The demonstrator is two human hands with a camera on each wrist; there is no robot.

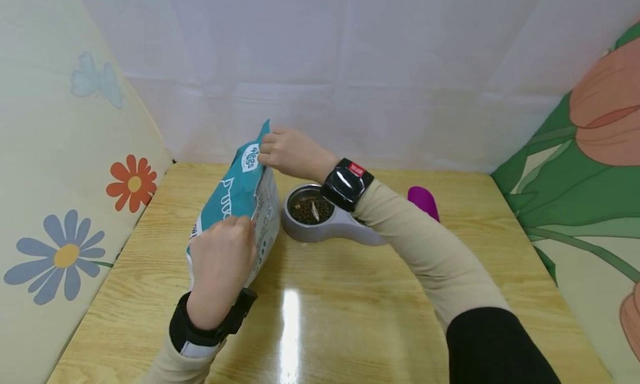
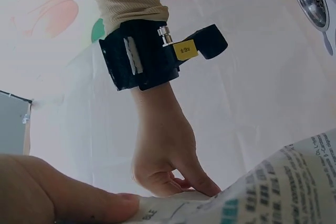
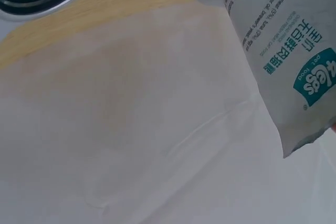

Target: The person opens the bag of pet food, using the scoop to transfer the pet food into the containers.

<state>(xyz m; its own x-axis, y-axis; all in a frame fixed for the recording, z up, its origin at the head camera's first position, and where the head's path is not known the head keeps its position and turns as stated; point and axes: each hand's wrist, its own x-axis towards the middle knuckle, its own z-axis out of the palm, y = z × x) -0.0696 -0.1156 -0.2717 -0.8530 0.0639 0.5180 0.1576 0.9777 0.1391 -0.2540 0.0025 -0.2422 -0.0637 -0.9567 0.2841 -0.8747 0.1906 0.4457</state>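
A teal and white pet food bag (image 1: 240, 178) stands tilted at the left of the table, its printed pale side also in the right wrist view (image 3: 283, 51). My left hand (image 1: 223, 259) grips the near end of its upper edge; the left wrist view shows the thumb (image 2: 79, 200) pressed against the bag. At the far top corner, my right hand (image 1: 296, 153) pinches the edge between thumb and fingers. Whether the bag's mouth is parted cannot be told. Just right of the bag sits a grey double pet bowl (image 1: 312, 235), with brown kibble (image 1: 302, 210) in its left dish.
My right forearm crosses over the bowl's right dish and hides most of it. Behind that sleeve, a purple object (image 1: 423, 200) shows in part on the wooden table (image 1: 345, 306). A white cloth backdrop (image 1: 350, 78) hangs at the back; printed panels flank both sides.
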